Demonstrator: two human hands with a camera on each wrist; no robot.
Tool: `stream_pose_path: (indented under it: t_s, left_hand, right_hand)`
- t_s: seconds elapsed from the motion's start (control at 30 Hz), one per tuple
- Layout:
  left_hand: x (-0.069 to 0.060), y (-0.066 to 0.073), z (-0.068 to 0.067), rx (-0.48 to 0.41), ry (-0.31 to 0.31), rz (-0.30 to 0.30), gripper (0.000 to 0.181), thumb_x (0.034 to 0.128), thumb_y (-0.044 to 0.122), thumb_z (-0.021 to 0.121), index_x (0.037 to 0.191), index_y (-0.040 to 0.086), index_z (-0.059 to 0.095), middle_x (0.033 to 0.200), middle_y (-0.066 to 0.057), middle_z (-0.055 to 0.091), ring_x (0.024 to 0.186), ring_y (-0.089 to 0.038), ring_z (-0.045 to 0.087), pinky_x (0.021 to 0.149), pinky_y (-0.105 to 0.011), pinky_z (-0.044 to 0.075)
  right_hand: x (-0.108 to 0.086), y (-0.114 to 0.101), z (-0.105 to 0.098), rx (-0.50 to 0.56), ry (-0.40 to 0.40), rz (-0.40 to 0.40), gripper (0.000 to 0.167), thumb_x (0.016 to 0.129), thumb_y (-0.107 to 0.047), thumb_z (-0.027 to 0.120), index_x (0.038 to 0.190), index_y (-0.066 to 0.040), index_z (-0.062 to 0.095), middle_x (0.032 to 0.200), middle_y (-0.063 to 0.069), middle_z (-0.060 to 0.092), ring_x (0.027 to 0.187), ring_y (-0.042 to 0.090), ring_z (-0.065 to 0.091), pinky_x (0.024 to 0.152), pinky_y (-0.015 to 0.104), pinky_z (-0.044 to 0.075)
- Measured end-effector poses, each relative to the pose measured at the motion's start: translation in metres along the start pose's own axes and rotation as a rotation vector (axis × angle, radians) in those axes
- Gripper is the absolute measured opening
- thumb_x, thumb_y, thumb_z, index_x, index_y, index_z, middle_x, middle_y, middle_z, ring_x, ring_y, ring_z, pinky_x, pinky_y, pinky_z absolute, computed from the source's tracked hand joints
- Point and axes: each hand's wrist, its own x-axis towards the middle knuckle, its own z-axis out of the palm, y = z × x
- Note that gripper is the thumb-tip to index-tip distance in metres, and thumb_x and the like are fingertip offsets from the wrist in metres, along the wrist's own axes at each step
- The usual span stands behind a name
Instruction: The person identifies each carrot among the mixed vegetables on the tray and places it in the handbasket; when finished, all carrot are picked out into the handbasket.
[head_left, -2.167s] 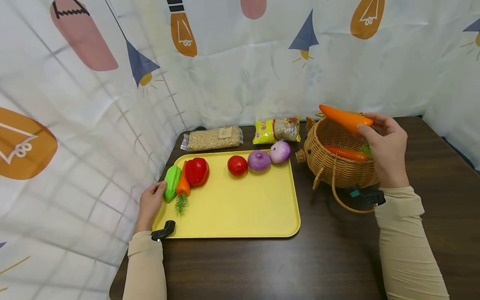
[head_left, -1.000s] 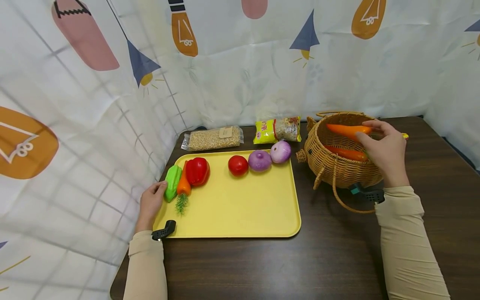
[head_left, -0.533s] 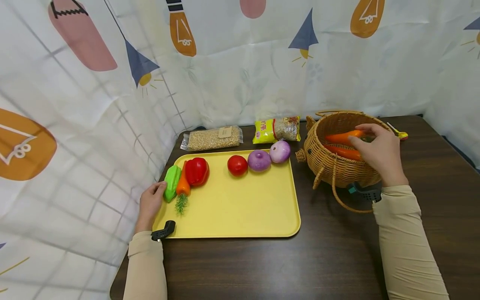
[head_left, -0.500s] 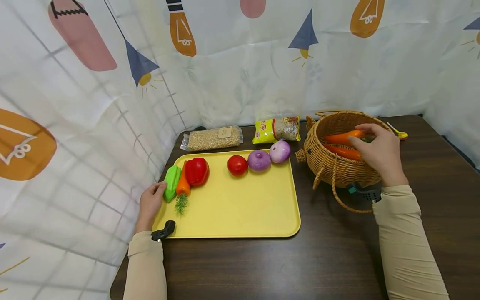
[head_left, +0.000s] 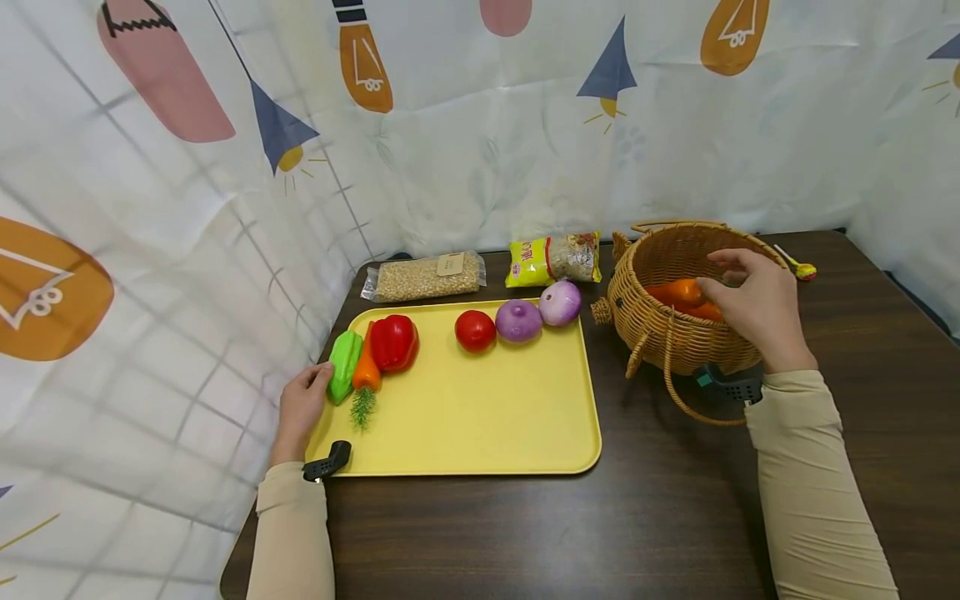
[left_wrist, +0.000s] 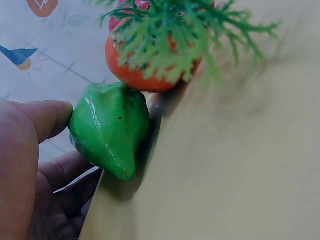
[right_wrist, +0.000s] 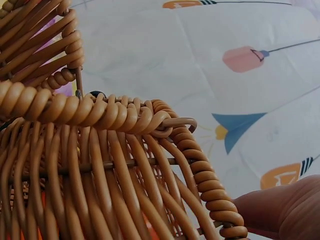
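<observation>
1. Behind the dark table (head_left: pixel 540 542) and along its left side, a patterned cloth (head_left: pixel 480 150) is hung.
2. On the table, a yellow tray (head_left: pixel 487 417) is laid, with a grain packet (head_left: pixel 423 279) and a yellow packet (head_left: pixel 536 263) placed behind its far edge.
3. To the tray's right, a wicker basket (head_left: pixel 705 346) is placed, its opening partly blocked by the right hand (head_left: pixel 765 304), whose thumb and fingers are held apart.
4. At the tray's left rim, the left hand (head_left: pixel 303 408) is set; whether the green vegetable (head_left: pixel 346 367) is pinched cannot be told.
5. Inside the basket, an orange carrot (head_left: pixel 684 292) is seen just beside the right thumb, partly overlapping another orange vegetable (head_left: pixel 708 312).
6. On the tray, a leafy carrot (head_left: pixel 367 373) is flanked by the green vegetable and a red pepper (head_left: pixel 394 343); a tomato (head_left: pixel 475 332) and two onions (head_left: pixel 519 322) are lined up toward the far right corner.
7. In the left wrist view, the thumb is shown touching the green vegetable; in the right wrist view, only orange patches are glimpsed through the basket's slats.
</observation>
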Motion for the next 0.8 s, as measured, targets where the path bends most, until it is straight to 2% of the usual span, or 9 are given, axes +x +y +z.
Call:
stream_pose_path:
  t_s: [0.23, 0.3, 0.37, 0.4, 0.5, 0.53, 0.63, 0.73, 0.8]
  left_hand:
    - [-0.001, -0.001, 0.000, -0.007, 0.005, 0.007, 0.064, 0.1003, 0.054, 0.042, 0.143, 0.006, 0.050, 0.147, -0.018, 0.045, 0.136, -0.037, 0.038, 0.112, -0.050, 0.030]
    - [-0.002, -0.001, 0.000, -0.013, 0.006, 0.008, 0.064, 0.1003, 0.054, 0.042, 0.143, 0.006, 0.050, 0.146, -0.018, 0.046, 0.135, -0.036, 0.039, 0.112, -0.050, 0.031]
    - [-0.002, -0.001, 0.000, -0.018, 0.004, 0.007, 0.065, 0.1000, 0.055, 0.042, 0.143, 0.006, 0.050, 0.146, -0.018, 0.046, 0.135, -0.037, 0.039, 0.112, -0.050, 0.031]
    - [-0.002, -0.001, 0.000, -0.020, 0.004, 0.007, 0.065, 0.1000, 0.055, 0.042, 0.143, 0.006, 0.050, 0.146, -0.019, 0.046, 0.135, -0.037, 0.039, 0.112, -0.050, 0.031]
    - [-0.002, -0.001, -0.001, -0.023, -0.001, 0.005, 0.065, 0.0999, 0.055, 0.042, 0.143, 0.006, 0.050, 0.147, -0.018, 0.045, 0.135, -0.037, 0.039, 0.112, -0.050, 0.031]
    - [-0.002, -0.001, -0.001, -0.023, -0.001, 0.004, 0.065, 0.0999, 0.055, 0.042, 0.143, 0.006, 0.050, 0.147, -0.018, 0.045, 0.135, -0.037, 0.039, 0.112, -0.050, 0.031]
    - [-0.002, -0.001, -0.001, -0.020, -0.004, 0.002, 0.065, 0.0999, 0.055, 0.042, 0.143, 0.006, 0.050, 0.147, -0.018, 0.044, 0.135, -0.037, 0.038, 0.112, -0.050, 0.030]
    - [-0.001, -0.001, -0.001, -0.016, -0.006, -0.003, 0.067, 0.0995, 0.056, 0.042, 0.144, 0.007, 0.049, 0.148, -0.019, 0.043, 0.136, -0.037, 0.037, 0.112, -0.050, 0.030]
    - [-0.002, 0.000, -0.001, -0.013, -0.008, -0.005, 0.067, 0.0994, 0.056, 0.042, 0.144, 0.007, 0.049, 0.149, -0.019, 0.043, 0.136, -0.037, 0.037, 0.112, -0.050, 0.030]
  right_hand:
    - [-0.001, -0.001, -0.002, 0.030, -0.012, 0.017, 0.048, 0.094, -0.033, 0.064, 0.131, -0.002, 0.058, 0.128, 0.025, 0.057, 0.113, 0.045, 0.054, 0.084, 0.058, 0.045]
    - [-0.002, -0.002, -0.002, 0.037, -0.018, 0.022, 0.050, 0.094, -0.035, 0.064, 0.132, -0.003, 0.058, 0.128, 0.024, 0.057, 0.113, 0.044, 0.054, 0.084, 0.056, 0.045]
    - [-0.002, -0.003, -0.003, 0.050, -0.025, 0.025, 0.051, 0.094, -0.037, 0.063, 0.134, -0.005, 0.057, 0.128, 0.023, 0.058, 0.112, 0.041, 0.055, 0.081, 0.048, 0.046]
    - [-0.002, -0.003, -0.003, 0.053, -0.030, 0.028, 0.052, 0.094, -0.039, 0.063, 0.134, -0.006, 0.057, 0.128, 0.022, 0.058, 0.110, 0.037, 0.056, 0.080, 0.043, 0.047]
    - [-0.002, -0.006, -0.001, 0.070, -0.043, 0.031, 0.055, 0.095, -0.045, 0.061, 0.135, -0.008, 0.057, 0.127, 0.020, 0.060, 0.100, 0.011, 0.059, 0.076, 0.029, 0.044]
    - [-0.002, -0.008, -0.001, 0.077, -0.048, 0.031, 0.055, 0.095, -0.046, 0.060, 0.135, -0.008, 0.057, 0.127, 0.019, 0.061, 0.100, 0.010, 0.059, 0.075, 0.028, 0.043]
    - [-0.005, -0.017, 0.004, 0.101, -0.059, 0.013, 0.054, 0.096, -0.048, 0.057, 0.134, -0.010, 0.058, 0.125, 0.017, 0.062, 0.102, 0.012, 0.060, 0.078, 0.031, 0.044]
    - [-0.009, -0.029, 0.011, 0.138, -0.072, -0.013, 0.050, 0.097, -0.046, 0.056, 0.133, -0.011, 0.059, 0.125, 0.016, 0.062, 0.113, 0.034, 0.058, 0.085, 0.043, 0.047]
    - [-0.012, -0.038, 0.016, 0.154, -0.075, -0.038, 0.047, 0.097, -0.044, 0.057, 0.132, -0.011, 0.060, 0.124, 0.015, 0.064, 0.112, 0.035, 0.059, 0.087, 0.049, 0.047]
